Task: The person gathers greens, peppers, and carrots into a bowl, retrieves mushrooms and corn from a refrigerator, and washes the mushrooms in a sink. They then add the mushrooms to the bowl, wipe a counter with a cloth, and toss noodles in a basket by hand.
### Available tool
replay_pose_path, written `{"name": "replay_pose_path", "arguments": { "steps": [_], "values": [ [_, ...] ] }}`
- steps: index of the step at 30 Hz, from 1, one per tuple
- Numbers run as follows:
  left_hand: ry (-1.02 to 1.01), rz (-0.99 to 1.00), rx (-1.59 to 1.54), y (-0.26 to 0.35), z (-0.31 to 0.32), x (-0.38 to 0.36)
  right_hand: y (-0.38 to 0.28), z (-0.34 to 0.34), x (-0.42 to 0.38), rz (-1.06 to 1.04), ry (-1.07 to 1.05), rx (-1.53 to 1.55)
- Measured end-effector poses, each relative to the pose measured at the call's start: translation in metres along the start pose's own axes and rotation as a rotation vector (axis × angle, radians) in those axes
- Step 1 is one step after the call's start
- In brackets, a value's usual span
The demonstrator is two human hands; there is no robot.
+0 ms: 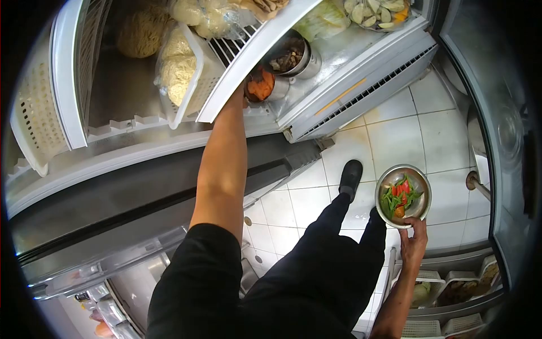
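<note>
My left arm stretches up into an open fridge. My left hand [241, 95] slips behind the white shelf edge, right beside a metal container of orange carrot pieces [260, 86]; its fingers are hidden. My right hand [415, 242] is low on the right, gripping the near rim of a round metal bowl [419, 210] over the floor. The bowl holds green beans with red and orange vegetable pieces.
The fridge shelf carries a metal pot of dark mushrooms [289, 55], cabbage [323, 20] and a bowl of sliced pieces [375, 11]. White baskets of noodles [178, 69] sit at the left. The open fridge door [508, 135] stands at the right, with trays [451, 287] below. My shoe [350, 178] rests on white tiles.
</note>
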State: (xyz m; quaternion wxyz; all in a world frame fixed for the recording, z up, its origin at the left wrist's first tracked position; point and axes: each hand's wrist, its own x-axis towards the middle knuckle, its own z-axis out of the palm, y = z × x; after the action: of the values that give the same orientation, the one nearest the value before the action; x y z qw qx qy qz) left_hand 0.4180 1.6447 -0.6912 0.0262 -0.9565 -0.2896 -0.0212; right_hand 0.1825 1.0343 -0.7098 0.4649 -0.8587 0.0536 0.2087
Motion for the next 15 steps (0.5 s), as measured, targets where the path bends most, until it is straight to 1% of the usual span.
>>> {"name": "replay_pose_path", "arguments": {
  "steps": [2,5,6,7,9,10,12,15],
  "values": [
    [-0.045,0.044,0.061,-0.007,0.003,-0.014,-0.003,0.000,0.002,-0.028,-0.009,0.001],
    [-0.095,0.214,0.177,-0.011,0.013,-0.032,-0.011,0.003,0.009,-0.068,-0.017,-0.013],
    [-0.121,0.245,0.160,-0.006,0.014,-0.033,-0.014,0.002,0.010,-0.075,-0.018,-0.025],
    [-0.222,0.090,-0.074,0.006,0.012,-0.039,-0.019,0.000,0.011,-0.079,-0.029,-0.030],
    [-0.183,0.004,-0.244,0.021,0.014,-0.043,-0.031,0.000,0.016,-0.092,-0.050,-0.034],
    [-0.045,0.070,-0.177,0.025,0.018,-0.043,-0.035,0.000,0.018,-0.120,-0.040,-0.015],
    [0.157,0.236,-0.229,0.025,0.028,-0.031,-0.042,0.000,0.021,-0.134,-0.036,-0.032],
    [-0.026,0.229,-0.114,0.042,0.000,-0.041,-0.041,0.000,0.018,-0.116,-0.051,-0.050]
  ]
}}
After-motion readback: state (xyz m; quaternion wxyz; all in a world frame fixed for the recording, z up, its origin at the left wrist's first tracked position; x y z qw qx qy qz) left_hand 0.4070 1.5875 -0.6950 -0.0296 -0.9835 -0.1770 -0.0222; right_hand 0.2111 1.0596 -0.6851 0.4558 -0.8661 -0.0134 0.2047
